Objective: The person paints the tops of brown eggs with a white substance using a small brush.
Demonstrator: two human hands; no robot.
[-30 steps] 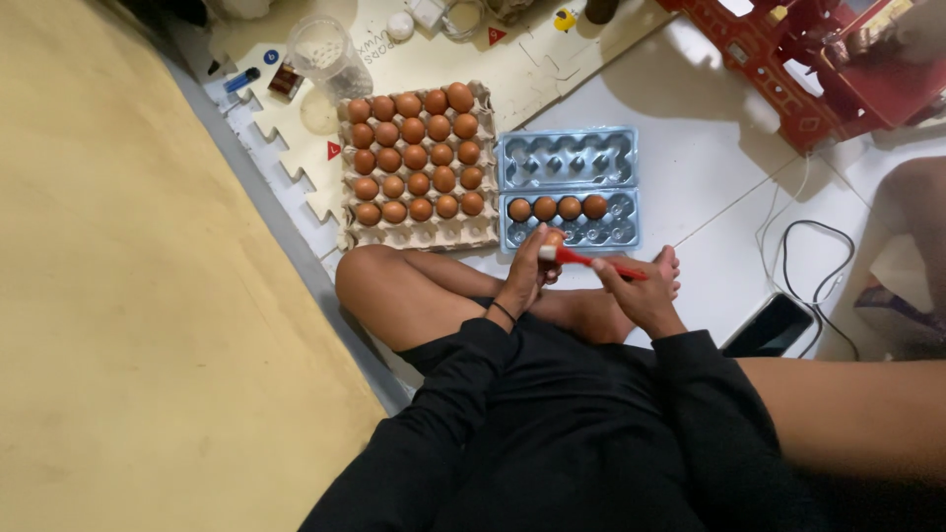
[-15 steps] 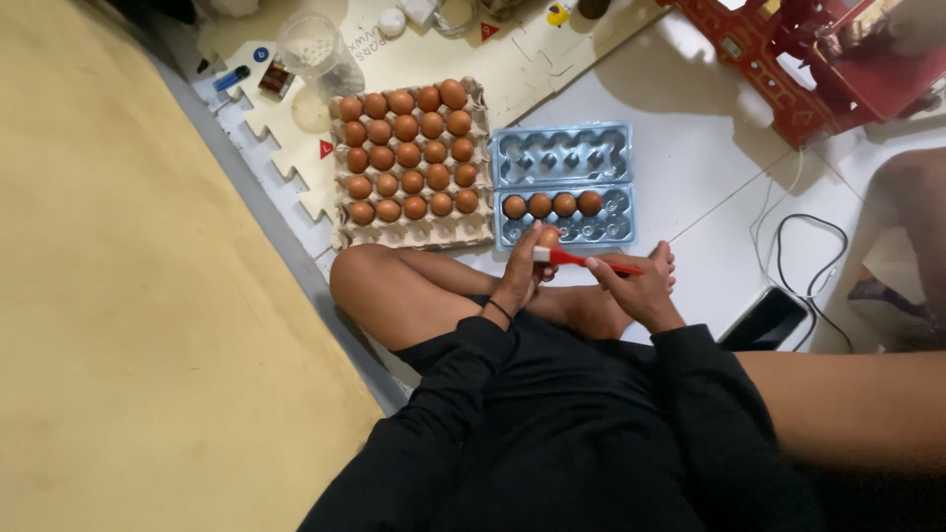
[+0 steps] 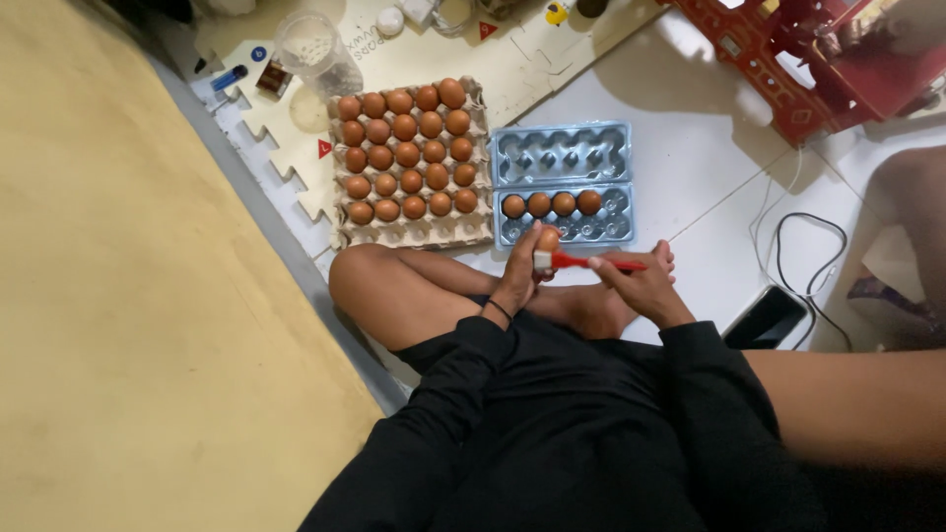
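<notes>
Cleaning step, judging by the pose. Left hand clasped around a brown egg above the lap, near the blue carton. Right hand gripping a red brush, bristles touching the shell. Next, probably: gentle strokes.

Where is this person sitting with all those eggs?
Probably on the floor of a home. The white tiled floor, a foam puzzle mat, and a phone with a cable lying beside the person all suggest that.
</notes>
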